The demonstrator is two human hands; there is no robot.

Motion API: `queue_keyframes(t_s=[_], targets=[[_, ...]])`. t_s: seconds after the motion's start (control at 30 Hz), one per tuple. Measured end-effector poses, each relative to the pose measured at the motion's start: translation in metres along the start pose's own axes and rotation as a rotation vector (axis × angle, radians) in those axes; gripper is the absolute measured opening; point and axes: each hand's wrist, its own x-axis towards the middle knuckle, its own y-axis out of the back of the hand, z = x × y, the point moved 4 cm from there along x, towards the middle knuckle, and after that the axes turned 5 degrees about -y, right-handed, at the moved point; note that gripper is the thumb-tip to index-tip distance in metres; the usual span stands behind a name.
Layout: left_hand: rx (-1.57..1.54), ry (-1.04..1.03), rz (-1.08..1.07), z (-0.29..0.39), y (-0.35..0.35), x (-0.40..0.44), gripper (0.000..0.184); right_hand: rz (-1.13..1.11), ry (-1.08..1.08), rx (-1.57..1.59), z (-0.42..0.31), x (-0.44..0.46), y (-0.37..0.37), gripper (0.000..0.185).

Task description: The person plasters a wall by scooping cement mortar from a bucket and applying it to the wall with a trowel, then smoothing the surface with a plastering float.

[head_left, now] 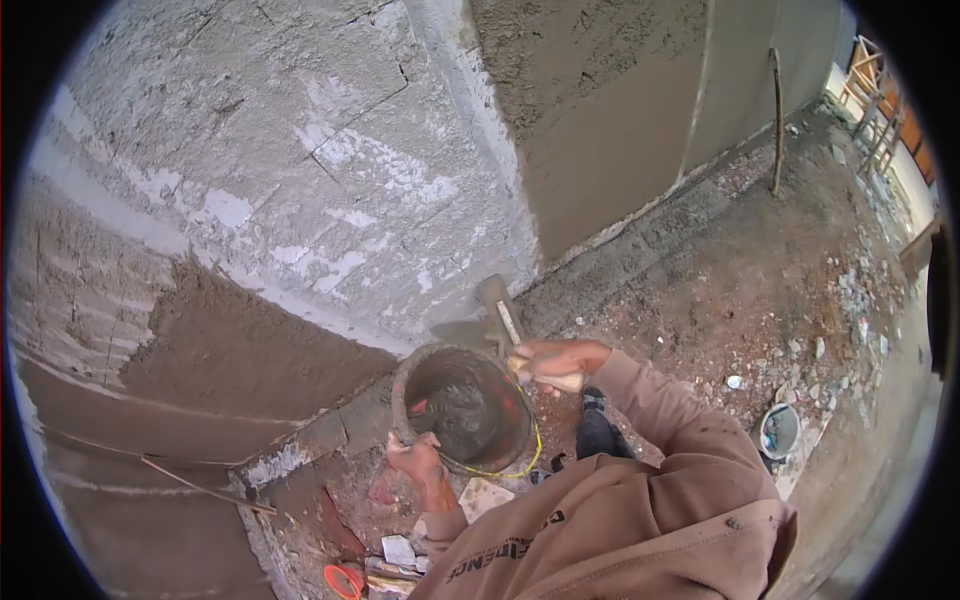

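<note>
A dark round bucket (402, 385) stands at the foot of the wall, with wet grey mortar (460, 405) inside. Its yellow handle (538, 450) hangs down over the near right side. My left hand (416, 458) is closed on the bucket's near left rim. Beside the far right rim, my right hand (558, 360) grips a mortar-smeared trowel (508, 322) by its pale wooden handle. The trowel's grey head points away from me toward the wall corner; its exact shape is hard to make out against the mortar-coloured ground.
Ahead rises a rough grey wall (300, 180), with fresh brown plaster (610, 140) to its right and more at lower left. A stick (777, 120) leans on the right wall. A small pail (780, 432), rubble, a thin rod (205, 485) and an orange ring-shaped item (343, 580) lie around.
</note>
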Motion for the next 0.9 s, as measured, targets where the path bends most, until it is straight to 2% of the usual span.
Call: queue_keyframes(t_s=[0.03,0.07,0.13,0.2,0.23,0.3,0.33,0.4,0.43,0.47,0.57,0.7,0.77,0.83,0.9], targets=[[-0.015,-0.029,-0.045,0.009,-0.002,-0.007,0.030,0.007,-0.137,0.069,0.032,0.010,-0.016,0.019],[0.033,-0.063,-0.168,0.012,-0.002,-0.013,0.040,0.013,-0.271,0.142,0.069,0.024,-0.031,0.014],[0.097,-0.370,-0.222,0.032,-0.012,-0.028,0.051,-0.079,-0.337,0.438,0.155,0.073,-0.066,0.008],[0.103,-0.421,-0.276,0.041,-0.011,-0.038,0.067,-0.356,-0.369,1.007,0.206,0.110,-0.108,0.011],[0.081,-0.405,-0.294,0.034,-0.005,-0.034,0.065,-0.396,-0.386,1.143,0.202,0.105,-0.119,0.012],[0.022,-0.322,-0.311,0.014,0.008,-0.019,0.054,-0.673,-0.207,1.256,0.187,0.076,-0.127,0.019],[-0.020,-0.256,-0.309,0.012,0.013,-0.014,0.047,-0.706,-0.127,1.267,0.174,0.064,-0.131,0.021],[-0.077,-0.106,-0.267,0.015,0.018,-0.013,0.046,-0.771,0.031,1.289,0.140,0.037,-0.128,0.025],[-0.102,-0.033,-0.247,0.019,0.018,-0.014,0.046,-0.732,0.107,1.272,0.120,0.024,-0.124,0.026],[-0.141,-0.044,-0.195,0.019,0.016,-0.013,0.033,-0.695,0.183,1.253,0.096,0.011,-0.118,0.026],[-0.112,-0.008,-0.173,0.011,0.012,-0.008,0.034,-0.536,0.493,1.091,0.010,-0.033,-0.091,0.029],[-0.115,0.024,-0.108,0.008,-0.001,-0.005,0.032,-0.094,1.015,0.719,-0.109,-0.114,-0.046,0.026],[-0.093,0.015,-0.084,-0.003,-0.005,0.001,0.029,0.211,1.266,0.448,-0.162,-0.151,-0.014,0.026],[-0.104,0.014,-0.046,-0.005,-0.010,0.004,0.028,0.530,1.462,0.412,-0.209,-0.188,0.014,0.027],[-0.093,0.010,-0.001,-0.002,-0.016,0.005,0.027,0.922,1.620,0.199,-0.247,-0.212,0.064,0.026]])
